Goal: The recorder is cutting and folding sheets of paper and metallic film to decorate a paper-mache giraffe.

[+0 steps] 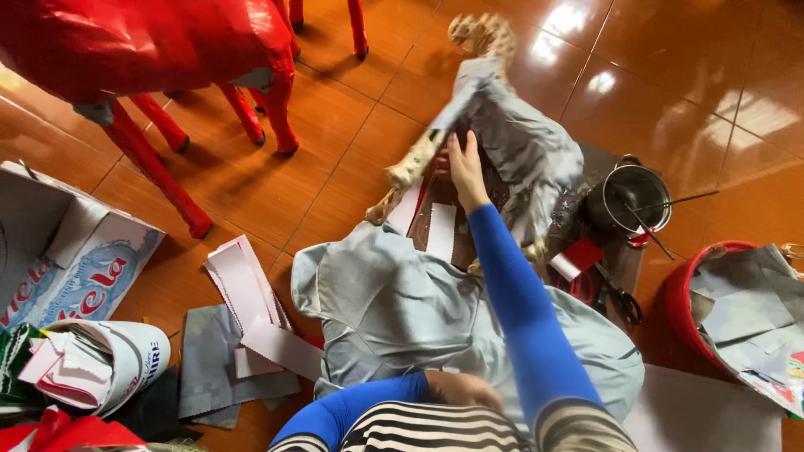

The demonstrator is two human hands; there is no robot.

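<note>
My right hand reaches forward in a blue sleeve and lies with its fingers stretched out against a straw animal figure partly covered in grey paper. The figure's bare straw legs stick out to the left and its head points away from me. My left hand rests close to my body on a large grey paper sheet spread over my lap; its fingers are mostly hidden. White paper strips lie under the figure.
A big red paper-covered figure stands on thin legs at the top left. A cardboard box and pink paper strips lie on the left. A metal pot, scissors and a red basin of grey paper pieces sit on the right.
</note>
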